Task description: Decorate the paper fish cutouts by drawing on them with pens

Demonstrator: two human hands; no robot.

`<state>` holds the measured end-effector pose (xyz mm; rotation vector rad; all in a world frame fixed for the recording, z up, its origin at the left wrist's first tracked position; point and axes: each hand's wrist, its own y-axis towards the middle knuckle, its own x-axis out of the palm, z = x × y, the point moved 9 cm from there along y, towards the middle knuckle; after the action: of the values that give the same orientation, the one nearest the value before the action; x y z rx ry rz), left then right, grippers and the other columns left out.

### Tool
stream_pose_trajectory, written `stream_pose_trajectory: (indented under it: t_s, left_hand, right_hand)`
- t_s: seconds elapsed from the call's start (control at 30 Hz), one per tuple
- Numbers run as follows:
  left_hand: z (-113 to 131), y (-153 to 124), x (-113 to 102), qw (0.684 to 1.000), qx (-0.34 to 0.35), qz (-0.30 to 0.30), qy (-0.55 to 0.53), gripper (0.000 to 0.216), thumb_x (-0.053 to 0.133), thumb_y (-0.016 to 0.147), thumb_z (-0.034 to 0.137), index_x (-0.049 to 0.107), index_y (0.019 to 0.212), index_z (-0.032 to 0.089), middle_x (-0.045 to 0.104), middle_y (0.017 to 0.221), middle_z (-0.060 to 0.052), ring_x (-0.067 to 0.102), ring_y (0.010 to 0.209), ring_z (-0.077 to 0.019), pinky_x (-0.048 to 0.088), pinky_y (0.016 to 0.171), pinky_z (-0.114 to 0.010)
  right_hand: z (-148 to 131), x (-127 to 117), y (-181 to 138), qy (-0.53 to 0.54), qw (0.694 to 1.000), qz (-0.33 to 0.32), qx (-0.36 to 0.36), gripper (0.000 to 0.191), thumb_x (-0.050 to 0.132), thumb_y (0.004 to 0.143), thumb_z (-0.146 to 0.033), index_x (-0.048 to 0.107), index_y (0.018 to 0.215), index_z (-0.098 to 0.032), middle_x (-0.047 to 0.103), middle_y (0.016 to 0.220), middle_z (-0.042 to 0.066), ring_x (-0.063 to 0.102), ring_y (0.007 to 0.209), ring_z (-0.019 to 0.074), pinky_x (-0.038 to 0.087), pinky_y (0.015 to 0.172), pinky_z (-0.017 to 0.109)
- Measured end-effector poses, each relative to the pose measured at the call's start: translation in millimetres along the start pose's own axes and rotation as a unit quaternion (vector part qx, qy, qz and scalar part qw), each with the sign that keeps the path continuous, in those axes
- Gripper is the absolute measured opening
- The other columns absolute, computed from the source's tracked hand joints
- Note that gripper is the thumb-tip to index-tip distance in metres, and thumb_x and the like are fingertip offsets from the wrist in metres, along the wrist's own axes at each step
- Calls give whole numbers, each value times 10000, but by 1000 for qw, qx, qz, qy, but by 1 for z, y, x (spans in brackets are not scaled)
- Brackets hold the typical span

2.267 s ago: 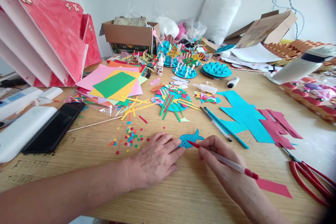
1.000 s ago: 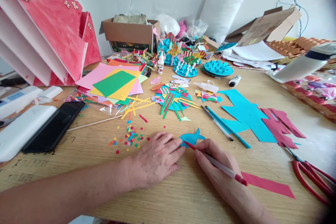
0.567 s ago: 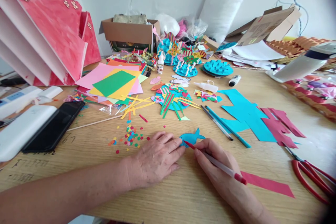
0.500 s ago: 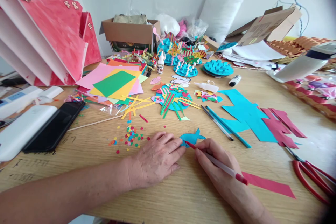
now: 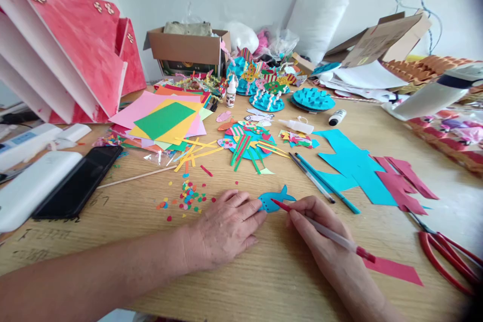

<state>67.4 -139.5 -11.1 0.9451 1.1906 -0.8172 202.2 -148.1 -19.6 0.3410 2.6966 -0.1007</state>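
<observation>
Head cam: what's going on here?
A person sits or stands at a craft table. Their right hand grips a red pen, its tip over a blue paper fish; contact is too fine to tell. Their left hand lies flat, fingers at the fish's head end. A few small dark dots mark the fish near there. Loose paper dots lie beyond the left hand, and red-handled scissors lie at the far right.
</observation>
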Motion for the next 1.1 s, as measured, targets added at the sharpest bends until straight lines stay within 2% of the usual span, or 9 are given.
stream_pose_trajectory:
  t_s: [0.13,0.27,0.43,0.53,0.67,0.77,0.87,0.97,1.1]
  left_hand:
    - [0,0,0,1000,-2,-1,-6,421,581,869,346,473,1243,187,527,1249,-47,448,1111,-229,352,955,-396]
    - [0,-1,-1,1000,-5,13,-21,406,584,866,336,483,1216,157,538,1244,-42,450,1105,-219,346,963,-389]
    - [-1,-1,-2,999,-3,28,-21,379,579,868,328,500,1193,149,555,1225,-46,454,1099,-226,349,955,-388]
    - [-1,0,-2,1000,1,22,-22,370,593,859,327,509,1174,151,556,1217,-44,460,1088,-224,351,954,-387]
    - [-2,-1,-3,999,0,24,-22,379,590,859,325,504,1181,146,541,1236,-56,450,1107,-238,348,959,-395]
    - [-2,-1,-2,1000,2,23,-20,364,572,869,321,505,1181,145,542,1228,-66,452,1108,-242,346,960,-392]
    - [-3,-1,-1,999,2,29,-21,344,563,874,313,507,1174,155,548,1213,-64,456,1105,-239,343,962,-391]
    - [-3,0,-2,999,5,41,-21,323,569,869,303,513,1154,162,556,1192,-60,463,1092,-233,344,960,-390]
    - [-3,1,-3,999,7,46,-18,275,581,860,296,537,1099,165,572,1150,-59,488,1050,-223,354,946,-387]
  right_hand:
    - [-3,-13,-2,17,1000,15,4,131,561,740,-342,564,711,-214,577,566,-7,511,510,134,393,472,236]
    - [-8,-19,-5,-38,999,-6,-12,147,542,777,-363,563,753,-219,573,592,-8,515,528,133,378,459,231]
    - [-17,-19,0,-111,992,-15,-61,143,503,818,-340,539,750,-220,552,609,-17,494,521,117,369,452,219]
    - [-19,-25,3,-130,986,16,-101,120,490,841,-317,521,774,-223,554,631,-17,513,533,114,399,465,210]
    - [-25,-36,-4,-230,950,61,-203,79,500,852,-277,557,829,-227,621,698,4,591,602,134,460,542,222]
    - [-28,-33,-13,-312,905,30,-289,134,486,864,-231,603,926,-223,695,850,43,664,748,165,507,655,243]
    - [-32,-36,-19,-349,874,30,-338,226,427,879,-169,610,1010,-193,714,921,76,686,807,169,530,683,237]
    - [-37,-39,-19,-353,867,26,-352,282,378,871,-127,623,1004,-177,717,932,81,692,803,158,539,668,222]
    - [-36,-38,-10,-366,871,14,-328,257,394,877,-169,646,922,-191,713,916,69,684,797,159,537,667,233]
